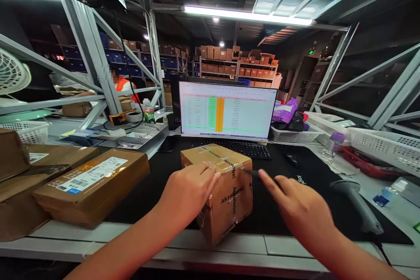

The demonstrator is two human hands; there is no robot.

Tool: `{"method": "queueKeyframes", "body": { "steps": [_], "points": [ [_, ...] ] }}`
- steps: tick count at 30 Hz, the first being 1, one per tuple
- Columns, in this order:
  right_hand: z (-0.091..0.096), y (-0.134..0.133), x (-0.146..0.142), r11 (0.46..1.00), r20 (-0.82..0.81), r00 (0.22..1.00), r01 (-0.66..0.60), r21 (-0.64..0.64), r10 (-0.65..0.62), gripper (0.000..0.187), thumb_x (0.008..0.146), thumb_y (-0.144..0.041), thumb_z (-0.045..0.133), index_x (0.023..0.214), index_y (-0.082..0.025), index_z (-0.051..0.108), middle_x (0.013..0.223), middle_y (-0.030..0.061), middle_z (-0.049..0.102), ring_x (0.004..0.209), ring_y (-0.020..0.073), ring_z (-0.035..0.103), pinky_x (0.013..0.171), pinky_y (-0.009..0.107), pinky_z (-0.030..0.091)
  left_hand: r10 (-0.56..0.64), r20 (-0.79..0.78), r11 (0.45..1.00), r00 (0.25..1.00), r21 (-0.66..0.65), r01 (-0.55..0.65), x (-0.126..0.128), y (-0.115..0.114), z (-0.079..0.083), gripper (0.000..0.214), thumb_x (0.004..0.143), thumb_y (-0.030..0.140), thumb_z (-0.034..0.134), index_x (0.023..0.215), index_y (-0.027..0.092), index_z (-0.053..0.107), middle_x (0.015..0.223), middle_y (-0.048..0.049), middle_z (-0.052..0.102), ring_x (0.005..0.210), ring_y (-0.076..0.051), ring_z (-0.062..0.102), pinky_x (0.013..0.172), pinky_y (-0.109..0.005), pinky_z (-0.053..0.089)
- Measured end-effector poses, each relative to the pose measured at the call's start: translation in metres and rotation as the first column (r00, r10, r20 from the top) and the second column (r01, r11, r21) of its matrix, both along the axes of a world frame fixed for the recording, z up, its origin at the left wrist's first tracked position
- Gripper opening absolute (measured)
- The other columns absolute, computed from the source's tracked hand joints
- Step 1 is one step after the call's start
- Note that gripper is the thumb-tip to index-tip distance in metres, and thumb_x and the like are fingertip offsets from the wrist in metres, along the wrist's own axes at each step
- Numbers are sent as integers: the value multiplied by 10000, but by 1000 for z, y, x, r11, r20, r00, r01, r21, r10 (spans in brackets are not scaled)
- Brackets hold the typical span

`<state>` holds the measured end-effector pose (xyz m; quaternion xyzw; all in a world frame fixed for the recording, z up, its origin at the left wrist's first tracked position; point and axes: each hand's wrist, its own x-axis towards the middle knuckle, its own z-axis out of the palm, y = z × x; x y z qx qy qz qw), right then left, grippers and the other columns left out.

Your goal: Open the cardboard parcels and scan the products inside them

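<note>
A taped cardboard box (219,192) printed "AkzoNobel" stands on the black desk mat (154,183) in front of me. My left hand (190,190) lies on the box's near top edge, fingers together and pressing on it. My right hand (297,203) hovers just right of the box, fingers pinched on a thin dark tool (252,173) whose tip points at the box's taped top edge. I cannot make out what the tool is.
A monitor (226,109) showing a spreadsheet and a keyboard (241,148) stand behind the box. Labelled parcels (92,183) are stacked at left. A barcode scanner (356,201) lies at right, near white baskets (377,146). A person in orange (123,84) works behind the left shelving.
</note>
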<state>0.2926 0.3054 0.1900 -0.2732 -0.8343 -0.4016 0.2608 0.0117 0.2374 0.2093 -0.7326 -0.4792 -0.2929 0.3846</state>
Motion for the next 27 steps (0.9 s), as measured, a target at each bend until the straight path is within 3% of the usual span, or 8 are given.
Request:
{"method": "queueKeyframes", "body": {
  "steps": [4,10,13,15,17,19,24,27],
  "points": [
    [-9,25,40,966,-6,967,253,-50,-254,627,806,54,440,1340,-205,643,867,52,702,545,173,590,412,304,341,-62,-20,998,998,7,62,-7,-9,0,363,1036,279,400,992,109,717,965,-82,784,802,-236,757,619,-360,627],
    [-39,34,83,857,-326,934,-42,-513,-149,432,1003,-405,467,1418,-324,558,1058,24,742,864,195,728,640,268,561,-353,195,889,915,-237,393,-78,-23,-6,279,991,235,530,1218,226,692,1194,-29,741,1074,-176,719,922,-281,614],
    [-53,49,75,677,-480,847,-217,-703,-227,469,952,-562,512,1301,-270,627,994,48,762,774,217,730,618,292,577,-230,594,888,771,-196,416,-120,-27,-42,207,960,302,579,1065,311,757,1230,-19,720,1136,-207,690,971,-352,602],
    [-60,67,52,499,-556,784,-377,-780,-276,492,935,-607,511,1237,-233,620,973,66,757,739,215,718,615,307,587,-69,842,990,535,-8,140,-130,-31,-78,231,903,411,641,1028,253,755,1331,-81,644,1253,-282,614,1048,-471,552],
    [-65,85,15,320,-642,708,-561,-764,-292,522,908,-635,530,1219,-221,593,1096,99,732,893,243,720,679,334,611,-8,954,992,300,44,-115,-120,-36,-115,451,834,509,688,1182,222,683,1434,-126,533,1299,-330,562,1089,-557,499],
    [-64,101,-30,169,-719,621,-708,-685,-312,553,833,-646,621,1187,-222,603,1216,112,689,1079,276,676,763,359,619,23,981,994,191,-1,-113,-95,-42,-144,593,896,540,586,1402,239,511,1466,-149,489,1332,-330,527,1114,-598,453],
    [-48,121,-124,-43,-757,472,-859,-510,-452,506,639,-569,793,967,-215,641,1079,75,713,1031,265,679,809,365,600,117,871,987,477,-156,42,-30,-49,-164,885,899,553,581,1598,273,115,1665,-145,165,1529,-361,205,1221,-638,240],
    [-35,106,-133,-100,-745,451,-879,-466,-492,514,636,-561,804,957,-208,611,875,52,723,840,239,715,735,371,607,129,869,991,477,-132,-29,-41,-43,-152,970,876,620,577,1600,215,75,1657,-185,172,1526,-373,209,1215,-628,255]
  ]
}}
